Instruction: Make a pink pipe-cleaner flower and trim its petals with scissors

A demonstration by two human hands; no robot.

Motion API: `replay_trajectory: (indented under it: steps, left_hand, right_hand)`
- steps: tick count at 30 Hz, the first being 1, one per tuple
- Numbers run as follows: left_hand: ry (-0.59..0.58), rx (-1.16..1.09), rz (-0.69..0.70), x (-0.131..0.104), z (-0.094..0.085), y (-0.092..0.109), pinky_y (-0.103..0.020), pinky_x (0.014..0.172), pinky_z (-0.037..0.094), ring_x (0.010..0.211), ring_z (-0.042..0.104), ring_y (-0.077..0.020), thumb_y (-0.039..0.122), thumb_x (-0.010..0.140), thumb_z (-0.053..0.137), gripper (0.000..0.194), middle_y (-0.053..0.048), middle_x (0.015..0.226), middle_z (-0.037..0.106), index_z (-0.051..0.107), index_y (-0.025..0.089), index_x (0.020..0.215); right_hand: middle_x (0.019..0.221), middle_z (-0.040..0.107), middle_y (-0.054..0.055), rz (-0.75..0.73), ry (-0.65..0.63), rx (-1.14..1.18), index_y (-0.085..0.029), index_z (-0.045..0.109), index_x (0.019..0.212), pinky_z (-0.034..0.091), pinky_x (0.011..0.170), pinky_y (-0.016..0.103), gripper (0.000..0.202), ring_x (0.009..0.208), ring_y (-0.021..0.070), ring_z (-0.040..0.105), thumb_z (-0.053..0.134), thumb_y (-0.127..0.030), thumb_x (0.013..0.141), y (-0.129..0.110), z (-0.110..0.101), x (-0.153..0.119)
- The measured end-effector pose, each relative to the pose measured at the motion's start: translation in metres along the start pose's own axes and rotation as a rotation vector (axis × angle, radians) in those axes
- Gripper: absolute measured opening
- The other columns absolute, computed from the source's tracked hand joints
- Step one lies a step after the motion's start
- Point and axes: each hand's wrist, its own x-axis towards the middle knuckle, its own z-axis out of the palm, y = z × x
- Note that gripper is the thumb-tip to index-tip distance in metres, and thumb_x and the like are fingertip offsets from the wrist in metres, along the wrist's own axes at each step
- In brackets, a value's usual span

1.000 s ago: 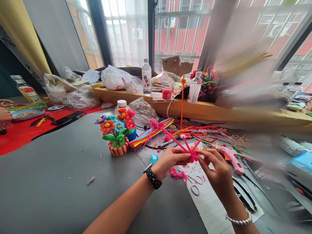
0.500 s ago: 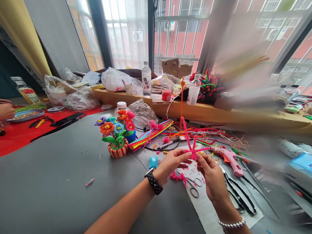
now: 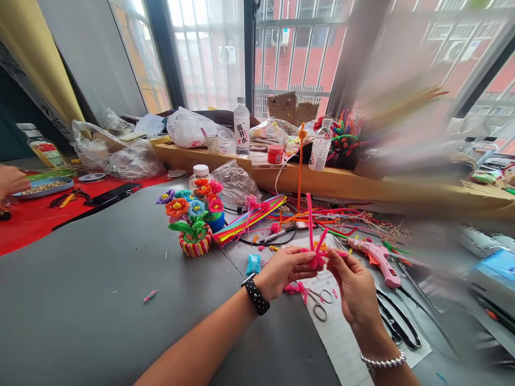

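Pink pipe cleaners (image 3: 310, 220), joined at a looped cluster with several ends sticking out, are held up between my two hands. My left hand (image 3: 286, 271), with a black dotted watch strap at the wrist, pinches the cluster from the left. On the other side my right hand (image 3: 354, 284), wearing a beaded bracelet, pinches one of the pink stems between thumb and forefinger. Below them, small scissors (image 3: 321, 304) and pink fuzzy scraps (image 3: 295, 288) lie by a sheet of paper (image 3: 336, 343). A pink glue gun (image 3: 378, 260) rests to the right.
Potted pipe-cleaner flowers (image 3: 195, 238) stand at the left, beside a bundle of colourful pipe cleaners (image 3: 251, 220). An orange stem (image 3: 300, 177) rises upright behind my hands. Large black-handled shears (image 3: 402, 319) lie right. Another person's hand (image 3: 11, 181) is at far left by a bead tray (image 3: 44, 188).
My right hand has shifted its pinch onto a pink stem right of the cluster. The upright pink end now stands straighter. The other person's hand at far left has moved slightly.
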Motion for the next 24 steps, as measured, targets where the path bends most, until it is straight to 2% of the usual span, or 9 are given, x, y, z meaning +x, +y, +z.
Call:
replay_trajectory:
  steps: [7,11,14,19,24]
  left_hand:
    - [-0.002,-0.151,0.032,0.0038,-0.0031,-0.0050,-0.019,0.073,0.045,0.066,0.059,-0.0070,0.017,0.063,0.069,0.016,-0.004,0.074,0.065,0.064,0.011,0.077]
    - [0.028,-0.121,0.078,0.0016,-0.0018,-0.0044,-0.019,0.070,0.045,0.064,0.058,-0.0068,0.017,0.060,0.071,0.016,-0.002,0.072,0.064,0.064,0.010,0.074]
    - [0.053,-0.044,0.091,-0.0004,0.0007,-0.0023,-0.021,0.067,0.045,0.060,0.058,-0.0079,0.018,0.057,0.073,0.022,-0.002,0.068,0.063,0.062,0.010,0.075]
    - [0.153,0.014,0.101,-0.0014,0.0045,0.0006,-0.022,0.060,0.046,0.055,0.059,-0.0097,0.016,0.051,0.076,0.041,0.000,0.060,0.061,0.056,0.012,0.087]
    - [0.116,0.040,0.100,-0.0005,0.0031,-0.0014,-0.023,0.062,0.047,0.057,0.060,-0.0099,0.018,0.053,0.076,0.039,0.000,0.061,0.060,0.054,0.013,0.085]
  right_hand:
    - [0.067,0.063,-0.004,0.055,-0.045,0.153,-0.018,0.063,0.068,0.048,0.063,0.017,0.022,0.063,0.0078,0.058,0.077,-0.023,0.051,-0.0018,0.0061,-0.0029]
    - [0.068,0.063,-0.004,0.141,-0.025,0.231,-0.018,0.061,0.069,0.050,0.060,0.016,0.029,0.063,0.0082,0.060,0.079,-0.020,0.046,-0.0016,0.0080,-0.0025]
    - [0.068,0.063,-0.004,0.160,-0.023,0.227,-0.017,0.060,0.071,0.049,0.058,0.013,0.030,0.063,0.0074,0.060,0.078,-0.020,0.047,0.0001,0.0082,-0.0023]
    - [0.066,0.061,-0.005,-0.016,-0.044,0.154,-0.019,0.057,0.073,0.049,0.059,0.016,0.026,0.061,0.0071,0.058,0.075,-0.023,0.055,0.0028,0.0074,-0.0028]
    - [0.072,0.062,-0.002,-0.277,-0.030,-0.170,-0.019,0.058,0.078,0.048,0.063,0.024,0.020,0.068,0.0119,0.059,0.069,-0.027,0.063,0.0055,0.0000,-0.0021]
